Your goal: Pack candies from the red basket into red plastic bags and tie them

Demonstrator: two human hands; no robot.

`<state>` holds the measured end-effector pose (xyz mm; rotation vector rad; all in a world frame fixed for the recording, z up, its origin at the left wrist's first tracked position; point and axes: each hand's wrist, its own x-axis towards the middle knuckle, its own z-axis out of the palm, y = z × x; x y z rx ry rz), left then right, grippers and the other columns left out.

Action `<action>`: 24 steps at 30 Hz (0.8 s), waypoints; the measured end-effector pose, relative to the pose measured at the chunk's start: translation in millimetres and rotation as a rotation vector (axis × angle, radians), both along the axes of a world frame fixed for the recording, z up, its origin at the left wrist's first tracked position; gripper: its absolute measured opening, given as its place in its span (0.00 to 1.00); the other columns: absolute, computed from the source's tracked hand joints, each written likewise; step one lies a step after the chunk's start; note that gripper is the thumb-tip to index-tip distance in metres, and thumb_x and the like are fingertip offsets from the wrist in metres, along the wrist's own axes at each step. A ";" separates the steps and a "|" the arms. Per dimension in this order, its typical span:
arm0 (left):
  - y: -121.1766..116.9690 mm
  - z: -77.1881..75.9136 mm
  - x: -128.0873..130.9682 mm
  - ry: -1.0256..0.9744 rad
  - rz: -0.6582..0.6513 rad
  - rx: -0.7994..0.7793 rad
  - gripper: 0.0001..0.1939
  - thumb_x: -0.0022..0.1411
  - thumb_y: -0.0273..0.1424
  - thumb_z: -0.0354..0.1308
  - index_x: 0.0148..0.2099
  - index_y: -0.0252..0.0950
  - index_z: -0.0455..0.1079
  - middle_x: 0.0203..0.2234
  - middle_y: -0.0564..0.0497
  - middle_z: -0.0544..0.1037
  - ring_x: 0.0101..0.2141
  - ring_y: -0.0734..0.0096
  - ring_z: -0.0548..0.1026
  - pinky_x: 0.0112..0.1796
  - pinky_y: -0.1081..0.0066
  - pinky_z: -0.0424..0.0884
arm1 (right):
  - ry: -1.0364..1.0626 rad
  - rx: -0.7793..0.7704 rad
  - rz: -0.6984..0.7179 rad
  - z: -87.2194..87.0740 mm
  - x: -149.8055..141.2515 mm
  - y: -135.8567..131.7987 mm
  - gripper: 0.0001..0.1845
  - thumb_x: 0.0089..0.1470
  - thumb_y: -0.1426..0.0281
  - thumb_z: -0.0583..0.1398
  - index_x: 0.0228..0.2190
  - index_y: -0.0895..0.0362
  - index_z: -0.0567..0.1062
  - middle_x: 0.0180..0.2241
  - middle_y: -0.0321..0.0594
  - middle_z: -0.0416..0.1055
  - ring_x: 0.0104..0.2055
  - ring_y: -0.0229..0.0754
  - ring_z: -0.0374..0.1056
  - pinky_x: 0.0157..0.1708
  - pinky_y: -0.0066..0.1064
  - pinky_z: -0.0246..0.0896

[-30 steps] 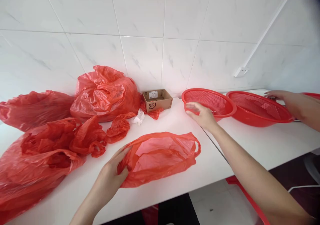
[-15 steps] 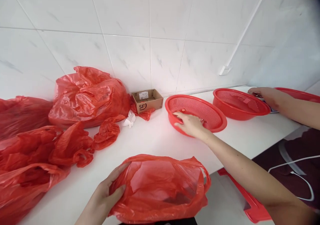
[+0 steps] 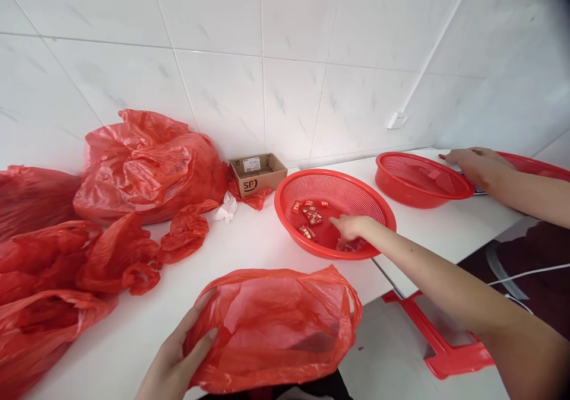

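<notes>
My left hand (image 3: 182, 352) grips the left edge of an open red plastic bag (image 3: 276, 329) lying at the front edge of the white counter (image 3: 262, 245). My right hand (image 3: 350, 231) reaches into a red mesh basket (image 3: 285, 207), fingers closed among several small red packets (image 3: 309, 216) on its bottom; what it pinches is hidden.
Several crumpled red bags (image 3: 146, 168) pile at the left against the tiled wall. A small cardboard box (image 3: 257, 174) stands behind the basket. A second red basket (image 3: 421, 177) sits at the right, where another person's hand (image 3: 476, 161) rests. A red frame (image 3: 436, 340) lies on the floor.
My right hand pulled the red basket nearer and moved from its rim into its bottom. The bag slid toward the counter's front edge with my left hand still on it.
</notes>
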<state>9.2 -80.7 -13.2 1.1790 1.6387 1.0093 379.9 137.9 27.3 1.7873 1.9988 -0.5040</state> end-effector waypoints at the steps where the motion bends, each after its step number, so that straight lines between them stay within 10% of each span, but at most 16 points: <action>1: -0.6 -0.6 1.5 0.008 0.026 0.009 0.34 0.56 0.49 0.61 0.63 0.47 0.66 0.61 0.52 0.69 0.64 0.55 0.59 0.63 0.58 0.51 | -0.005 -0.052 0.006 -2.9 -0.4 0.7 0.50 0.28 0.59 0.73 0.55 0.57 0.68 0.52 0.56 0.68 0.39 0.53 0.74 0.32 0.37 0.67; 6: -5.9 2.2 9.2 0.029 0.036 -0.025 0.36 0.59 0.50 0.57 0.66 0.43 0.61 0.64 0.50 0.65 0.66 0.55 0.55 0.65 0.56 0.47 | 0.024 -0.232 0.065 3.2 8.3 16.6 0.29 0.39 0.67 0.69 0.46 0.58 0.72 0.36 0.45 0.75 0.30 0.46 0.72 0.27 0.31 0.63; 10: -11.4 10.2 14.6 0.020 0.049 -0.036 0.35 0.59 0.49 0.57 0.65 0.43 0.62 0.63 0.51 0.66 0.66 0.55 0.56 0.65 0.57 0.48 | 0.052 -0.136 0.143 19.5 21.6 26.2 0.24 0.49 0.68 0.62 0.49 0.54 0.71 0.47 0.46 0.71 0.40 0.46 0.71 0.30 0.30 0.61; 17: -10.8 11.2 20.6 -0.016 0.078 -0.030 0.34 0.60 0.50 0.56 0.65 0.45 0.62 0.63 0.53 0.66 0.66 0.58 0.56 0.65 0.58 0.48 | -0.100 -0.319 0.169 8.0 2.9 3.5 0.18 0.38 0.66 0.69 0.35 0.57 0.78 0.28 0.41 0.74 0.26 0.45 0.70 0.26 0.33 0.60; 24: -11.9 -9.2 5.9 -0.018 0.023 -0.076 0.35 0.60 0.53 0.56 0.67 0.51 0.57 0.67 0.56 0.59 0.67 0.61 0.52 0.65 0.56 0.48 | -0.212 -0.180 0.147 6.7 0.7 6.1 0.11 0.40 0.65 0.69 0.25 0.60 0.77 0.25 0.45 0.73 0.32 0.50 0.72 0.31 0.36 0.61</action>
